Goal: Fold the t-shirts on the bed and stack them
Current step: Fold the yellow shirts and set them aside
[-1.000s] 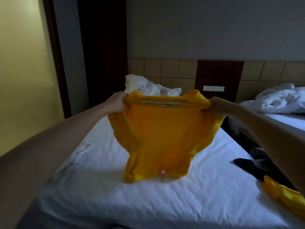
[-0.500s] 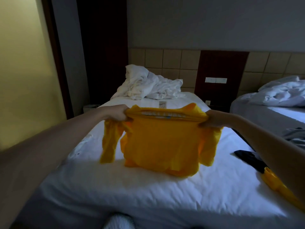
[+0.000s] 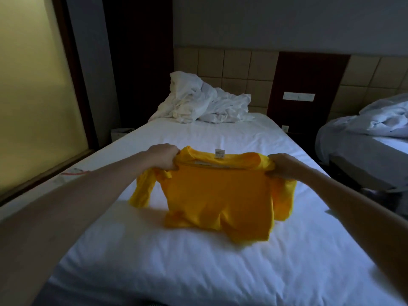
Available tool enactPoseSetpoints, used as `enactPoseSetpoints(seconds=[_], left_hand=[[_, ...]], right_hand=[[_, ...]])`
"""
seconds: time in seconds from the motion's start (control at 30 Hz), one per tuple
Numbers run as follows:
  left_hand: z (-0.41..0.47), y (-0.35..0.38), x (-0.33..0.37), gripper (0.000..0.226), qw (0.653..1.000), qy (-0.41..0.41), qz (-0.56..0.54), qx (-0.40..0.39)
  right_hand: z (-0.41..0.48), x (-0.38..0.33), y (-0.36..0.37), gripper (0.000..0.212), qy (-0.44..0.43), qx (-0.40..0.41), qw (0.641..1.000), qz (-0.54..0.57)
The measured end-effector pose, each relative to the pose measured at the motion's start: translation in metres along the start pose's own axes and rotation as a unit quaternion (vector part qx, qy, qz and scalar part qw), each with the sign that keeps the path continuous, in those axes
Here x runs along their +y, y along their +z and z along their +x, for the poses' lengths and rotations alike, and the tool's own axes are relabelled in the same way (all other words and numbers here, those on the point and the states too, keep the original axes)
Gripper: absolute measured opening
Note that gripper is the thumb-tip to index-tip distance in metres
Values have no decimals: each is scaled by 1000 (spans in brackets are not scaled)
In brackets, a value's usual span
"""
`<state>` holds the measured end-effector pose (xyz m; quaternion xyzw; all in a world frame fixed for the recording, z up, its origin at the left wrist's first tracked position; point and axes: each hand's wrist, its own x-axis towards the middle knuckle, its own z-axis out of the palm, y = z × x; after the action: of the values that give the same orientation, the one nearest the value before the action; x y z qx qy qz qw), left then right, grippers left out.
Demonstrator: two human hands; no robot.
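A yellow t-shirt (image 3: pixel 218 195) hangs over the middle of the white bed (image 3: pixel 198 261), its hem crumpled on the sheet. My left hand (image 3: pixel 164 156) grips the shirt's left shoulder and my right hand (image 3: pixel 281 165) grips the right shoulder, stretching the collar flat between them. A small white label shows at the neck. One sleeve droops at each side.
A heap of crumpled white bedding (image 3: pixel 205 107) lies at the head of the bed. A second bed (image 3: pixel 364 149) with a rumpled duvet stands to the right across a dark gap. A yellow-lit glass panel (image 3: pixel 33 96) runs along the left.
Both hands have lowered the shirt toward the mattress, so more of its lower part now rests on the sheet. The view has tilted, and the dark and yellow items at the right are out of sight.
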<state>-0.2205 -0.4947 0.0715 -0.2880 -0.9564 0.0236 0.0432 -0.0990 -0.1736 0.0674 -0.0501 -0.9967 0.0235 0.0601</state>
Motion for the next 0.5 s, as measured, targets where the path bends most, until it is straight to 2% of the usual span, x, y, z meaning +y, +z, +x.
enactPoseSetpoints(seconds=[0.07,0.13,0.23,0.33,0.37,0.43,0.5], left_hand=[[22,-10,-7,12,998,-19,3,66],[46,-30,-13,6,986,-38,17,164],[77,-69,-19,12,943,-52,32,327],[101,-86,-27,14,905,-33,41,423],[107,-82,-29,14,906,-35,41,421],[117,-56,-30,28,938,-58,41,338],[118,-8,-34,52,979,-66,-4,193]], right_hand=[[25,2,-4,9,20,82,996,14],[52,0,-16,3,36,176,983,32],[87,-1,-42,10,34,303,951,46],[114,3,-59,15,24,382,923,43],[121,6,-58,17,22,383,923,37],[129,10,-43,24,15,327,945,-5],[131,15,-8,36,11,186,981,-59]])
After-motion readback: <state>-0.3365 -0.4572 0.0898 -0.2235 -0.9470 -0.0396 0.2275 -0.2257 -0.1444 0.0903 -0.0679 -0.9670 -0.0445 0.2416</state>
